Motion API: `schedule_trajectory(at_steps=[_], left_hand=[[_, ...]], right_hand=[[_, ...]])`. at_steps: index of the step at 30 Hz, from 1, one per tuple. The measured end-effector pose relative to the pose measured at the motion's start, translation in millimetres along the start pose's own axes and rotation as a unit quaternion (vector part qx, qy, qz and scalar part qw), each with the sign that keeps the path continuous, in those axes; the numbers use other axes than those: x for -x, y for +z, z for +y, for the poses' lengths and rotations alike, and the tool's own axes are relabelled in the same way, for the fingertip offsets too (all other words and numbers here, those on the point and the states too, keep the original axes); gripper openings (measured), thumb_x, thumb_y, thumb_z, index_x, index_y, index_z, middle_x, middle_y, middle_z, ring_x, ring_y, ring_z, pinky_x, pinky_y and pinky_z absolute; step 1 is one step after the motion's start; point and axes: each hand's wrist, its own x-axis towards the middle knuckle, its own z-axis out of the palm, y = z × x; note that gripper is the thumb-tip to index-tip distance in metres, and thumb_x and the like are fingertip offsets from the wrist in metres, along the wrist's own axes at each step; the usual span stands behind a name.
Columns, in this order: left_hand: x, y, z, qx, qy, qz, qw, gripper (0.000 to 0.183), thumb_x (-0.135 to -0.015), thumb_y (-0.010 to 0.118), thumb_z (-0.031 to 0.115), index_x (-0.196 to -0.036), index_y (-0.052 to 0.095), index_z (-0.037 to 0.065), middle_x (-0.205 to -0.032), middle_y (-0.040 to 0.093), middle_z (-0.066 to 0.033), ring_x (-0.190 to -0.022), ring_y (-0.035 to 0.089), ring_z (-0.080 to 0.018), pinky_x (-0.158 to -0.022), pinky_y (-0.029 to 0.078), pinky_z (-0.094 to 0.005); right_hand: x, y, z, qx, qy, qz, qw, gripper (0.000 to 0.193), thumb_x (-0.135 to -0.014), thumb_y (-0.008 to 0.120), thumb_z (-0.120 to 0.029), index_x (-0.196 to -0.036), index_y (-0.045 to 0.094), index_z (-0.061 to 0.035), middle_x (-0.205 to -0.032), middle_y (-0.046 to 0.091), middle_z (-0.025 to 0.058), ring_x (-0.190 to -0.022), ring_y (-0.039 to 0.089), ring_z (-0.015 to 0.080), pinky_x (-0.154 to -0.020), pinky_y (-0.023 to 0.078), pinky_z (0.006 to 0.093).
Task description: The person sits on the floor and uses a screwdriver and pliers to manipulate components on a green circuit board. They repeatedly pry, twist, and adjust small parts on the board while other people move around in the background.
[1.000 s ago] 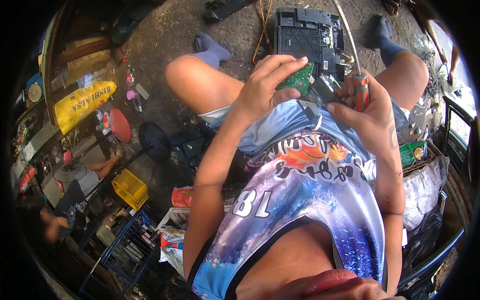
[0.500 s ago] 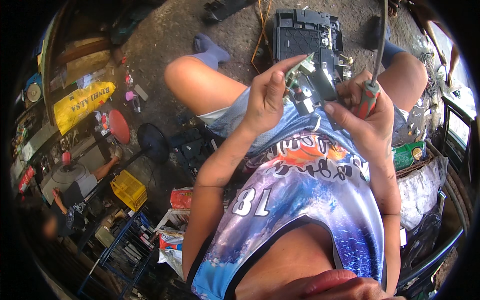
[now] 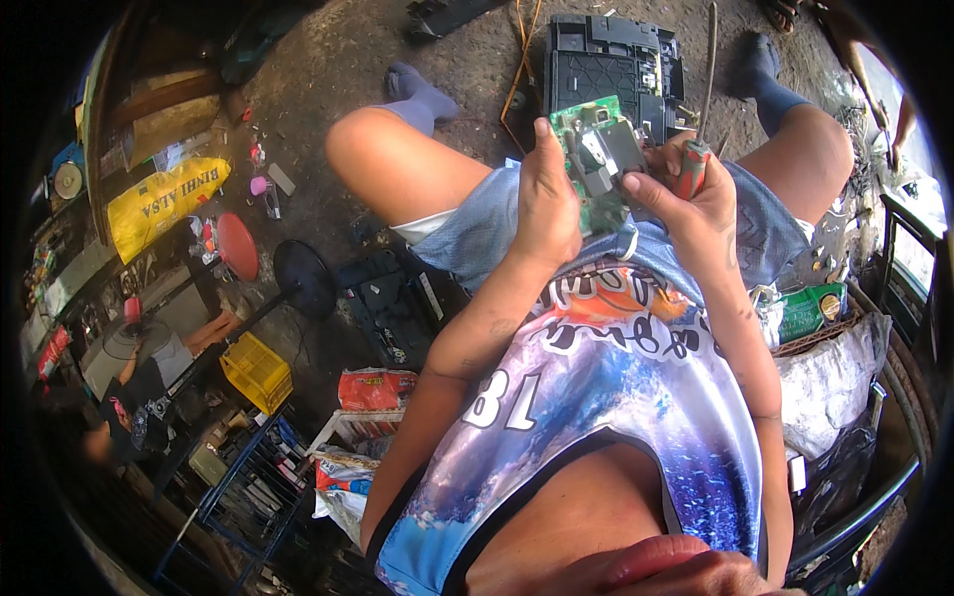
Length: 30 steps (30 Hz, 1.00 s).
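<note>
Above my lap, my left hand (image 3: 549, 204) grips the left edge of a green circuit board (image 3: 599, 217), its thumb pointing up along that side. A flat dark grey plate (image 3: 627, 145) and a block with a pale part sit on the board's face. My right hand (image 3: 702, 204) is closed round the red and grey handle of a screwdriver (image 3: 693, 171), whose long metal shaft points away from me. That hand's thumb also presses against the right side of the dark plate. Its other fingertips are partly hidden behind the plate.
A black plastic printer-like chassis (image 3: 593, 74) lies on the floor between my feet. To the left are a yellow sack (image 3: 169, 207), a red round seat (image 3: 237, 247), a yellow crate (image 3: 256, 373) and another person (image 3: 134, 397). A green pack (image 3: 810, 310) lies at my right.
The circuit board has turned from a steep tilt to show its green face. My right hand and the screwdriver have moved left, the shaft now standing further left and lower.
</note>
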Motion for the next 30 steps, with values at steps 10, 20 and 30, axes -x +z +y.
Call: schedule_trajectory(at_steps=[10,20,30], left_hand=[[-26.4,-59.3,22.1,-0.571,0.340,-0.182,0.725,0.057,-0.093,0.062,0.049,-0.134,0.065,0.008,-0.115,0.065,-0.0125,-0.101,0.061,-0.0307,-0.088,0.048,-0.0385],[-19.0,-55.7,29.9,-0.415,0.251,-0.221,0.846,0.054,-0.102,0.055,0.045,-0.138,0.061,0.005,-0.115,0.071,-0.0143,-0.101,0.070,-0.0246,-0.086,0.056,-0.0334],[10.1,12.2,5.3,0.058,-0.014,-0.011,0.998,0.078,-0.104,0.025,0.066,-0.133,0.056,0.001,-0.121,0.068,-0.0158,-0.102,0.069,-0.0246,-0.093,0.056,-0.0377]], right_hand=[[7.6,-20.4,-44.8,0.169,0.107,-0.044,0.979,0.031,-0.079,0.081,-0.001,-0.096,0.055,-0.0046,-0.085,0.062,-0.0006,-0.077,0.059,0.0065,-0.069,0.050,0.0241],[13.8,-19.8,-56.3,0.131,0.094,-0.087,0.983,0.032,-0.082,0.078,0.005,-0.094,0.050,-0.0053,-0.097,0.065,0.0053,-0.083,0.060,0.0078,-0.070,0.050,0.0244],[15.0,0.4,-8.3,-0.002,-0.045,-0.028,0.999,0.036,-0.083,0.076,0.010,-0.085,0.045,-0.0076,-0.087,0.063,0.0043,-0.093,0.068,0.0136,-0.082,0.054,0.0282]])
